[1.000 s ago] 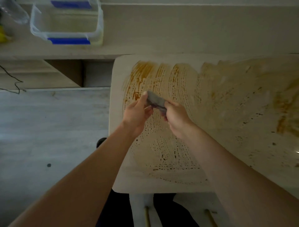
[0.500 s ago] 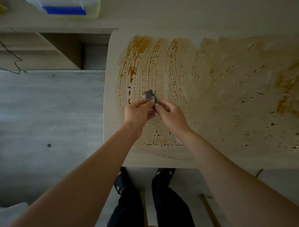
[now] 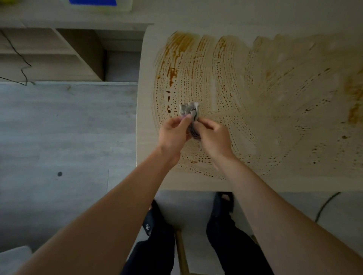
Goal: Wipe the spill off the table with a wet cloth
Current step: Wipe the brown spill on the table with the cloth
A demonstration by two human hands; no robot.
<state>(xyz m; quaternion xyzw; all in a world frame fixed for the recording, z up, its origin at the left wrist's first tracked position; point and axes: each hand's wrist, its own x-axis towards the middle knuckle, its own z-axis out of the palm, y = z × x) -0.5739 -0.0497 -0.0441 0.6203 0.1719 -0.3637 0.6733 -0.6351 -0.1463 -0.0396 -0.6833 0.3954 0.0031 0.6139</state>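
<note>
**Cloth bunched between both hands above the smeared table**

Cloth, grey and crumpled, sits between your two hands over the left part of the table. Your left hand pinches it, thumb and curled fingers closed on the left side of the wad. Your right hand grips the lower part of the same wad, fingers curled round it; the cloth's lower end is hidden between the two hands. The upper end of the cloth sticks up free past the fingertips. Whether the cloth touches the tabletop cannot be told from the head view.

Spill: brown-orange liquid smeared across most of the visible tabletop in curved, streaked arcs, broken into rows of small dots. Heaviest colour lies at the far left end of the arcs and near the right edge of the view. The cloth sits over the left-centre of the smear, just right of a column of darker blobs.

Surroundings: grey floor to the left of the table; a pale shelf unit beyond it with a thin black cable trailing across it. A container with a blue lid clip shows at the top edge. Your dark trouser legs and footwear appear below the table's near edge.
</note>
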